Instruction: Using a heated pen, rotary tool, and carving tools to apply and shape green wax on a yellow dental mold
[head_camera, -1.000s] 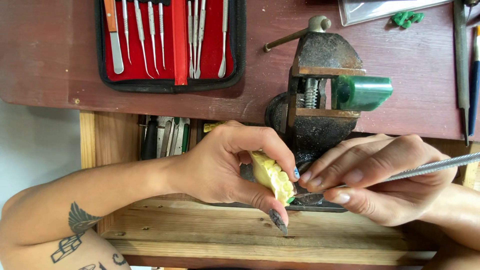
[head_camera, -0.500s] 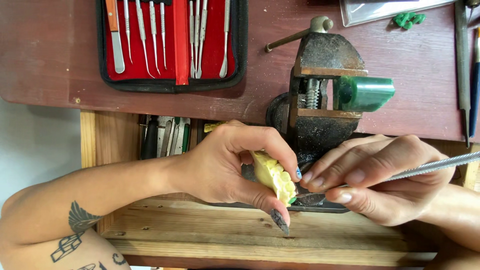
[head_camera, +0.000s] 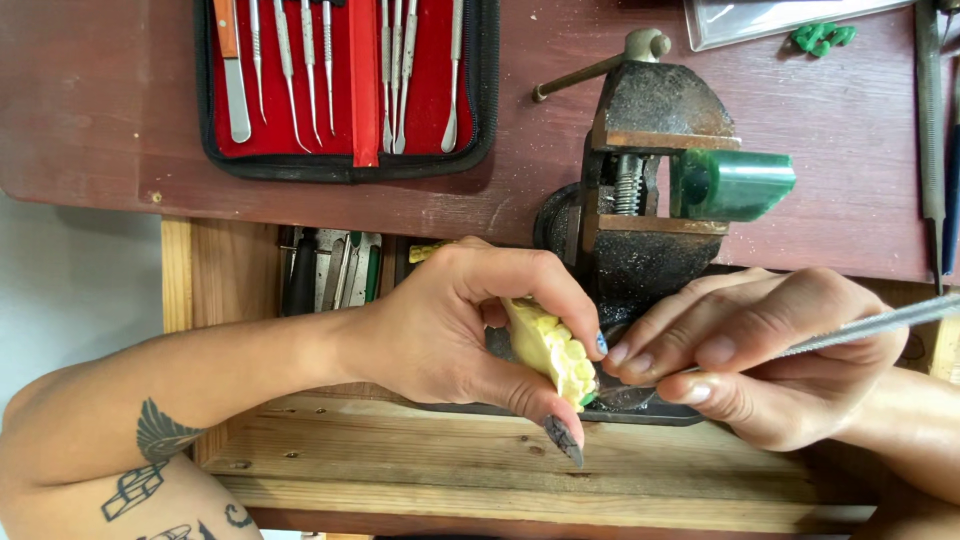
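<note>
The left hand (head_camera: 450, 330) grips a pale yellow dental cast (head_camera: 550, 350) just below the centre of the frame, thumb curled under it and forefinger arched over its top, the moulded teeth facing right. The right hand (head_camera: 760, 360) comes in from the right edge with its fingers pinched narrow around a slim metal tool (head_camera: 880, 322) — the handle runs off toward the right edge, and the tip meets the lower end of the cast, where a speck of green shows.

Under both hands lies a dark flat plate (head_camera: 650, 412) on a wooden shelf (head_camera: 480, 470).

Just above them, right of centre, stands a dark bench vise (head_camera: 640, 190), its jaws closed on a green block (head_camera: 735, 183) that juts out to the right.

In the upper left an open case with a red lining (head_camera: 350, 80) holds a row of steel instruments — it lies on the reddish-brown tabletop (head_camera: 100, 110). Small green bits (head_camera: 822, 36) lie at the upper right, and a long file (head_camera: 930, 110) runs down the right edge.
</note>
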